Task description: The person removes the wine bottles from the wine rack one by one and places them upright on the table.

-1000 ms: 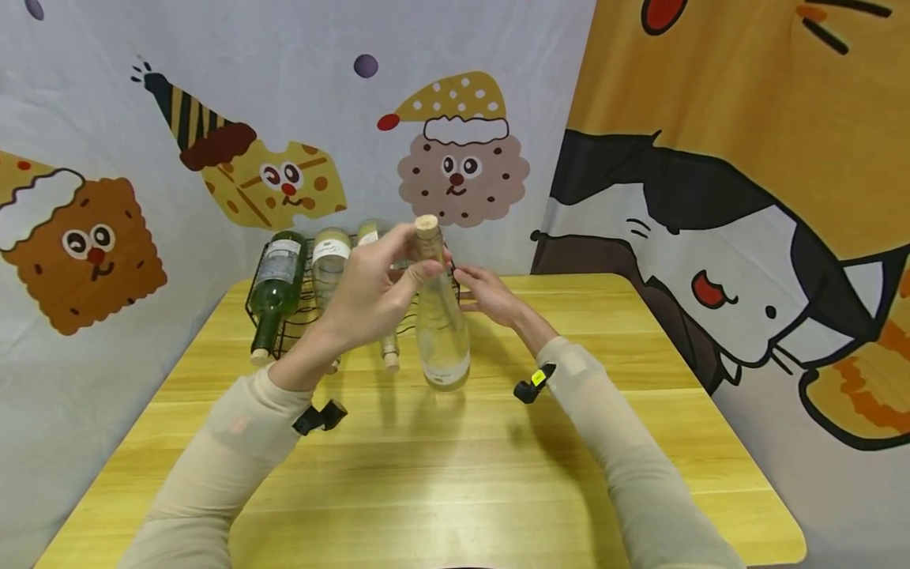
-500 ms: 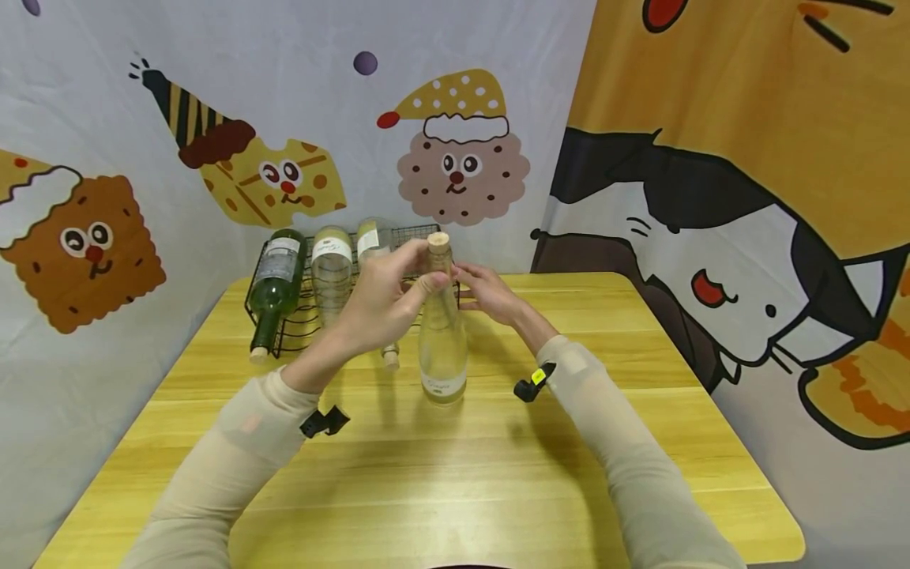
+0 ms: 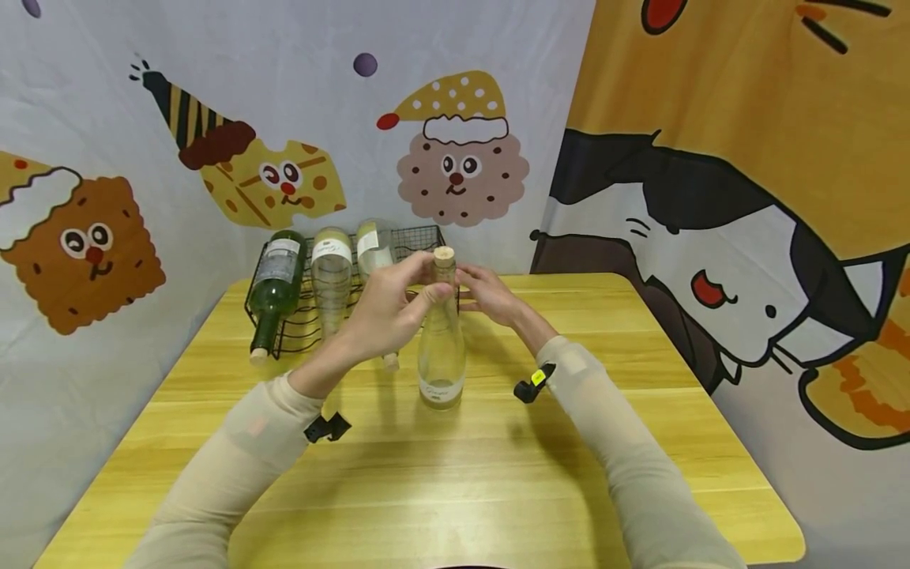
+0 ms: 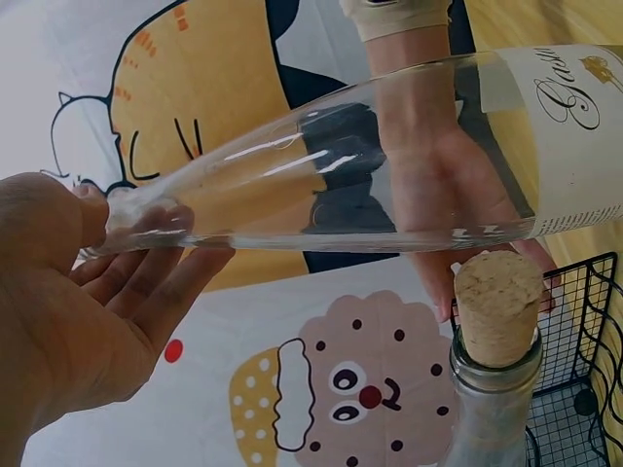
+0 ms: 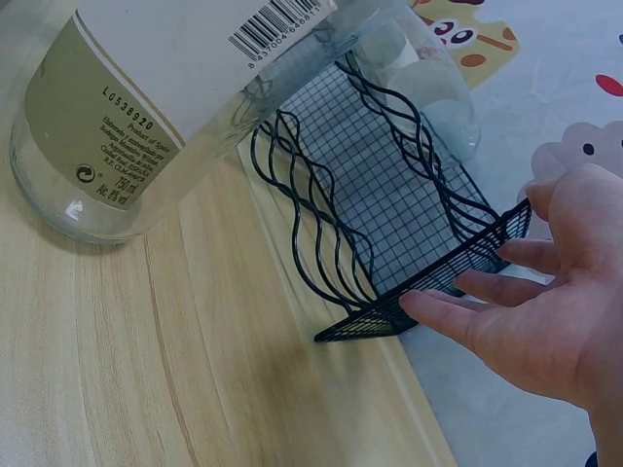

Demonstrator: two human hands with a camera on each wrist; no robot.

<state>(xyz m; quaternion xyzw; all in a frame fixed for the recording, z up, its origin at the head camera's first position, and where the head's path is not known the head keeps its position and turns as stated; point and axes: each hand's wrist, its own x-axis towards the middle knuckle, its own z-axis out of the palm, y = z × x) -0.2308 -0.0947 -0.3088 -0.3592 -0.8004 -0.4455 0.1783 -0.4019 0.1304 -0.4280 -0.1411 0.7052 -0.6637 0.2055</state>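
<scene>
My left hand (image 3: 387,308) grips the neck of a clear glass bottle (image 3: 441,359) just below its cork. The bottle is near upright in front of the wire rack's right end; whether its base touches the table I cannot tell. In the left wrist view, thumb and fingers of the left hand (image 4: 73,311) wrap the neck, and a white label (image 4: 574,136) shows on the bottle's lower part. My right hand (image 3: 490,296) is at the rack's right end. In the right wrist view, its extended fingers (image 5: 506,287) touch the black mesh end panel (image 5: 438,268).
The black wire rack (image 3: 419,239) stands at the table's back left. Lying in it are a green bottle (image 3: 277,292) and two clear bottles, one in the middle (image 3: 332,273) and one further right (image 3: 374,245), necks toward me. A printed cloth (image 3: 284,47) hangs behind the table (image 3: 498,474).
My left hand has lowered the clear bottle toward the table and shifted slightly right, and the bottle's lean has altered a little. The right hand has stayed at the rack's end.
</scene>
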